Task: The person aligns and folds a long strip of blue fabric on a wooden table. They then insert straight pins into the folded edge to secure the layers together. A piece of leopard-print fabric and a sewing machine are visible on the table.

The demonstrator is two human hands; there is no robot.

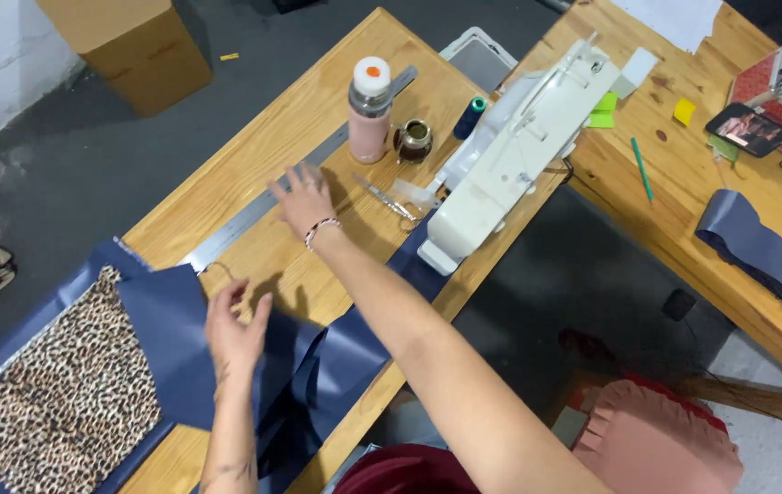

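Wooden table [318,101]: steel ruler [254,210] runs diagonally, near-left to far-right; right hand [302,198] fingers spread above it; left hand [234,331] open over navy fabric [171,338].

Wooden table [254,174], seen from above; long steel ruler [254,209] laid along it; right hand [302,198], fingers spread and empty, wrist in a beaded bracelet, over the ruler's middle; left hand [234,327], open, on the navy fabric [226,357] at the near edge; leopard-print panel [62,393] just left of that fabric; pink flask [370,110] upright beside a small dark cup [413,141]; teal thread spool [470,117]; scissors [386,198] near the white sewing machine [519,146]; second table [674,174] bearing a green pencil [642,168], phone [748,129] and another navy strip [761,256]; cardboard box [130,46] on the floor.
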